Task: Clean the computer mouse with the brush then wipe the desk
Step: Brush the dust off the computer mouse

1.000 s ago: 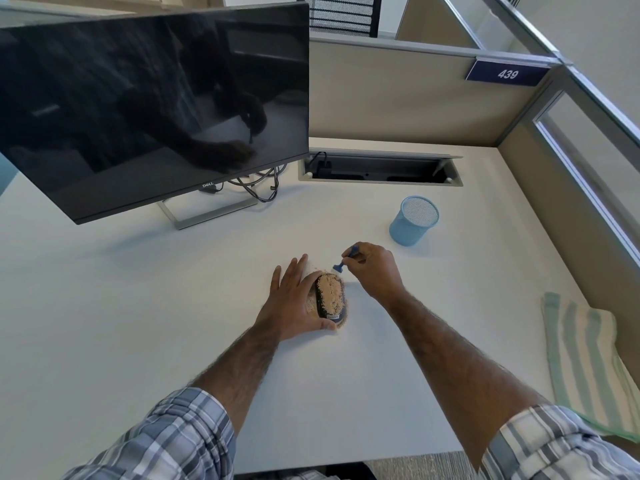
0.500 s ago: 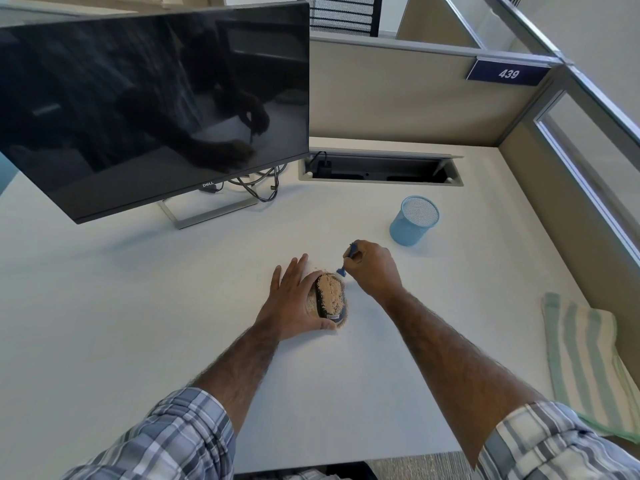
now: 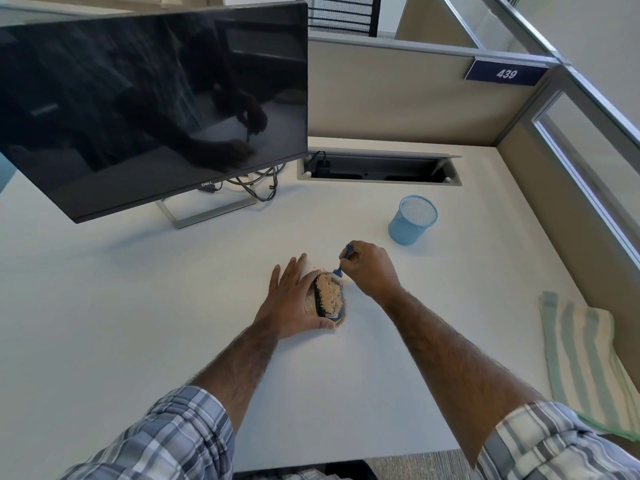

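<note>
1. At far left, a large black flat-screen monitor (image 3: 152, 109) stands on its grey frame stand on the white bench (image 3: 104, 306), its dark screen mirroring my arms; a tangle of black cables (image 3: 256, 187) lies behind the stand.
2. My left hand (image 3: 291, 299) lies flat on the bench, fingers spread and pointing away from me, the palm and thumb pressed against the left side of the black computer mouse (image 3: 329, 299). This grip is open, bracing the mouse rather than wrapping it.
3. The mouse sits near the middle of the bench, its top covered with tan, sawdust-like crumbs (image 3: 328, 293); a few crumbs lie on the bench around it.
4. My right hand (image 3: 370, 268) is just right of the mouse, its grip closed around the small blue-handled brush (image 3: 344, 259). The brush slants down to the left and its tip touches the far end of the mouse.
5. Behind, a grey recessed cable tray (image 3: 381, 169) is set into the bench, its lid up.
6. A light blue mesh cup (image 3: 412, 220) stands upright beyond my right hand, apart from it.
7. Above on the beige partition (image 3: 398, 95), a dark blue plate reads 439 (image 3: 506, 73).
8. At far right, a folded green-and-white striped cloth (image 3: 581, 362) lies on the bench edge, well apart from the mouse.
</note>
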Demonstrator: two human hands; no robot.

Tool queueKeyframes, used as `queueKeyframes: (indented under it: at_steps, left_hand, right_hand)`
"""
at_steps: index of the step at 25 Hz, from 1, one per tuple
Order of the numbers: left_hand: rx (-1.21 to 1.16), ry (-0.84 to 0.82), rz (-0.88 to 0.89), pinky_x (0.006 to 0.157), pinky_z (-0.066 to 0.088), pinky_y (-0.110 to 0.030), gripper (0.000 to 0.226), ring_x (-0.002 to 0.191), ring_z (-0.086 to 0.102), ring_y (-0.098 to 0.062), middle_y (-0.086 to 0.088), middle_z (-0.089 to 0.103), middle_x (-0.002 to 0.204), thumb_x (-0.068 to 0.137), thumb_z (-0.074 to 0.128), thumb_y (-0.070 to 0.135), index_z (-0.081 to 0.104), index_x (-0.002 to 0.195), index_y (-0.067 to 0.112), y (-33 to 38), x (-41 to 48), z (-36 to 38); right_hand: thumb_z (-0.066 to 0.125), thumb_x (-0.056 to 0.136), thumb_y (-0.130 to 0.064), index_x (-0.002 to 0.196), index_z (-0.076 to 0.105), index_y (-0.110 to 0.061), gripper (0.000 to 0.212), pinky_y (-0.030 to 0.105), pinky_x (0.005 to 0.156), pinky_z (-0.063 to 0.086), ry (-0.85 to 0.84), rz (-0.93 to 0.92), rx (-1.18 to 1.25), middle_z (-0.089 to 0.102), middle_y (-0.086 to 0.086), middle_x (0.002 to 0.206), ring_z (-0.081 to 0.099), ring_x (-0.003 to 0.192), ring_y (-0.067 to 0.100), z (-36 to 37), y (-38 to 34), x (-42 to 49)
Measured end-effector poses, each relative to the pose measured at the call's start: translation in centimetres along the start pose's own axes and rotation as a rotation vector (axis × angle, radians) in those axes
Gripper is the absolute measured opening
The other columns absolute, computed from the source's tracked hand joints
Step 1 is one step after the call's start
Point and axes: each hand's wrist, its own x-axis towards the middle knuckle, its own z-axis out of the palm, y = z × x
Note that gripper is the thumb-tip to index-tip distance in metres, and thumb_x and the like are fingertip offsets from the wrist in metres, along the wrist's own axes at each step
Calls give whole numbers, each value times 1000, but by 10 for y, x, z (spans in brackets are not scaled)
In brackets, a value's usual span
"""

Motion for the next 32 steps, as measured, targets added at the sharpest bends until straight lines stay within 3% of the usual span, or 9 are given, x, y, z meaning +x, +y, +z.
queueKeyframes:
  at_steps: [23, 32]
  left_hand:
    - [8, -10, -1, 126, -11, -50, 121, 156, -20, -16, 1, -13, 172, 61, 62, 93, 22, 157, 31, 1, 0, -1]
    - [-14, -7, -10, 126, -11, -50, 125, 156, -22, -15, 1, -13, 172, 58, 60, 95, 22, 158, 30, 2, -1, -2]
  right_hand:
    - [62, 87, -16, 91, 72, -14, 11, 41, 72, 60, -38, -73, -76, 74, 1, 85, 68, 78, 22, -2, -9, -2]
    - [62, 90, -19, 93, 72, -18, 10, 34, 70, 56, -51, -62, -68, 73, 0, 86, 66, 79, 20, -1, -9, -1]
